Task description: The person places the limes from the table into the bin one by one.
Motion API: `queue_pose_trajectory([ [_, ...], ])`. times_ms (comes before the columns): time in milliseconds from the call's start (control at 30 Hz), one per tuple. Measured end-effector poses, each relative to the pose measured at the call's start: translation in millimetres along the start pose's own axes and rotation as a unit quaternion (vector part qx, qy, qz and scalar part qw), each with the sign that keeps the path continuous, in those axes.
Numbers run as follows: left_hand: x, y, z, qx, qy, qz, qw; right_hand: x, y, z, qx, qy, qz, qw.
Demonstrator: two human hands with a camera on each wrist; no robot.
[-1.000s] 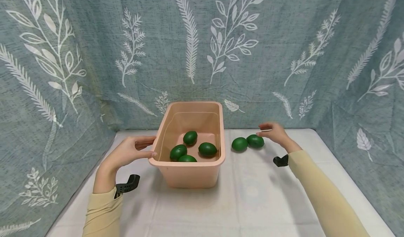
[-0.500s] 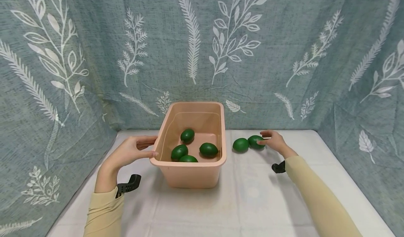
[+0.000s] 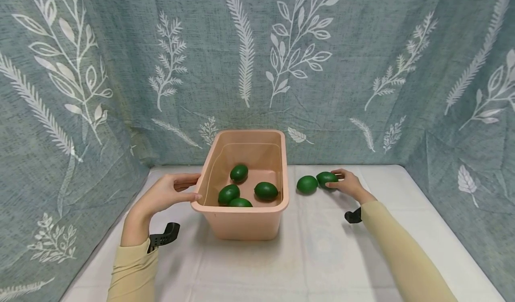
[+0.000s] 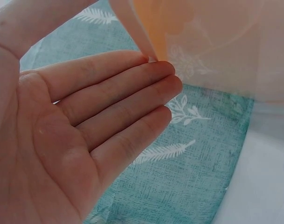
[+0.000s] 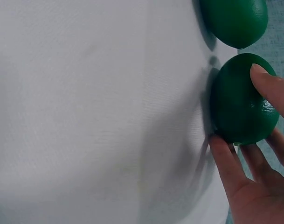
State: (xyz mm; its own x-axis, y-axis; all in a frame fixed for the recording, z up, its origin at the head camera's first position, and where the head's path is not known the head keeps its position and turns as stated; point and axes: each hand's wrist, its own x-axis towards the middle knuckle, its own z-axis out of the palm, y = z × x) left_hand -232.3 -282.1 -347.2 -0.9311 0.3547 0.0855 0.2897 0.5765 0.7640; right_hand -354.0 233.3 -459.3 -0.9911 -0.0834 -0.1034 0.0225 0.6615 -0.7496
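Observation:
A peach-coloured plastic bin [image 3: 247,223] stands mid-table with several dark green limes inside, among them one lime [image 3: 266,190] at the right. My left hand [image 3: 161,197] rests against the bin's left rim, thumb near its front corner. Its fingers [image 4: 118,93] are fairly straight and lie along the outside in the left wrist view. Right of the bin, two more limes lie on the cloth. My right hand [image 3: 349,185] grips the farther one, a glossy lime [image 5: 242,100], with the thumb on one side and the fingers round its end. The other lime [image 3: 307,185] sits just left of it.
A white cloth [image 3: 322,257] covers the table. Blue-green fabric [image 3: 193,69] with white leaf prints hangs behind and along both sides. A black camera mount sits on each wrist, such as the left mount [image 3: 165,235].
My right hand has moved down and slightly left, its fingers settling round the farther lime. A lime in the bin shifted slightly left early on. My left hand stays at the rim.

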Motion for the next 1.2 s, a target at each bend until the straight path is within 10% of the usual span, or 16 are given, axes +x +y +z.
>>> queue_pose_trajectory([
  [1200, 0.9, 1.9, -1.2, -0.005, -0.005, -0.007, 0.9999, -20.1, -8.4, -13.2, -0.007, 0.029, 0.009, 1.0],
])
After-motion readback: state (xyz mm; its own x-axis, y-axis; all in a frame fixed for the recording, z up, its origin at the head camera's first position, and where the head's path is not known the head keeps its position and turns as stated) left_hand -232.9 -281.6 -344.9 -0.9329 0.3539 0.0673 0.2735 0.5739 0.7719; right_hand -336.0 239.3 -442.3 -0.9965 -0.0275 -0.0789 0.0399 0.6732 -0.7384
